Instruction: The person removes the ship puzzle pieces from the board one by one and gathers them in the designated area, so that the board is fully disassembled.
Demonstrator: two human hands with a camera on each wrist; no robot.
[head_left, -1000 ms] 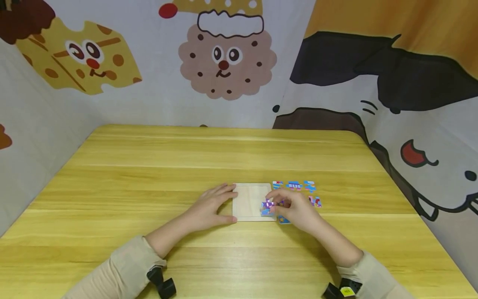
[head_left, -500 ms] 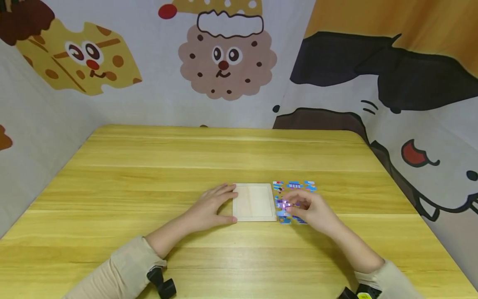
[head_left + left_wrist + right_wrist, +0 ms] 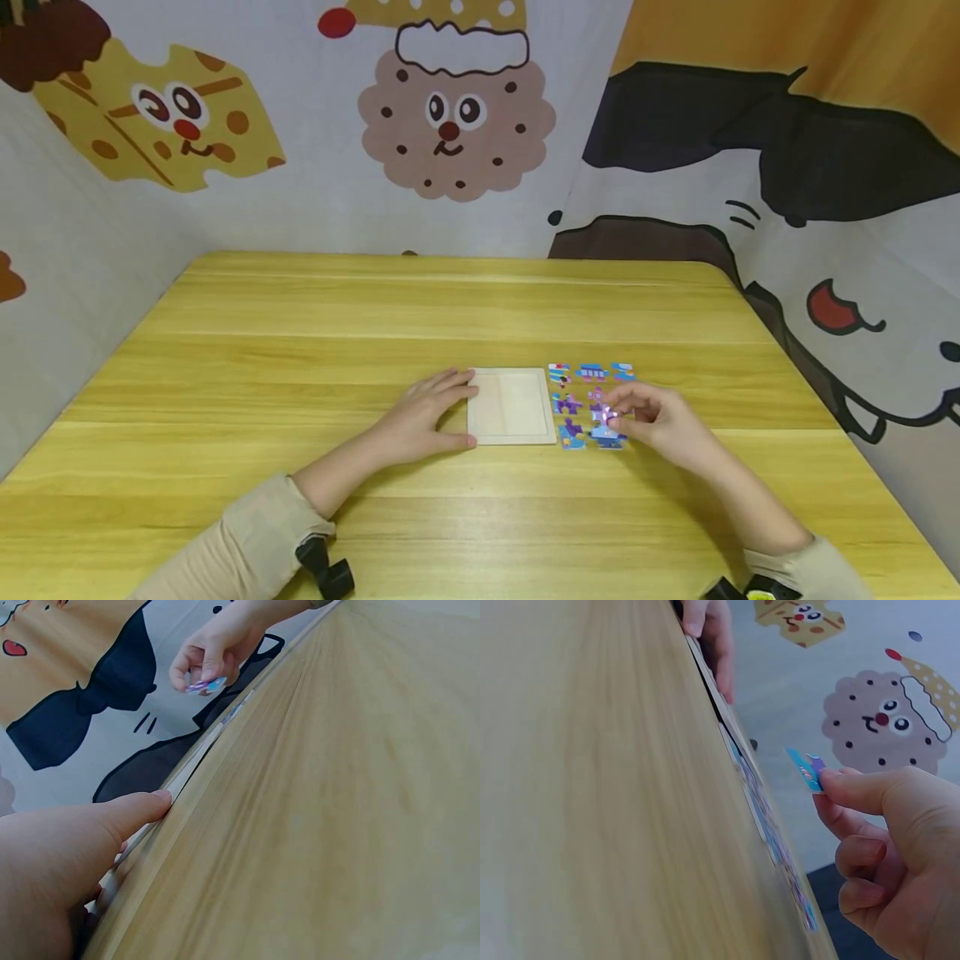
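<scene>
My left hand [image 3: 423,417] rests at the left side of a pale wooden puzzle tray [image 3: 512,440], thumb and fingertips touching its edge. The tray lies flat, and its inside shows bare wood. Between thumb and fingers my right hand [image 3: 660,421] pinches a blue and purple jigsaw piece [image 3: 804,771], held above the table. Under and around it, several other jigsaw pieces [image 3: 592,372] lie in loose rows to the right of the tray. Some of those pieces are hidden behind the right hand in the head view.
The wooden table [image 3: 300,333] stretches out on all sides of the tray. Behind it hangs a cloth [image 3: 300,208] printed with cartoon figures, meeting the table's far edge. Black wrist cameras [image 3: 326,568] sit at both sleeves.
My right hand has moved rightward from over the tray to above the loose pieces, still pinching the jigsaw piece. The left hand and the tray have stayed put.
</scene>
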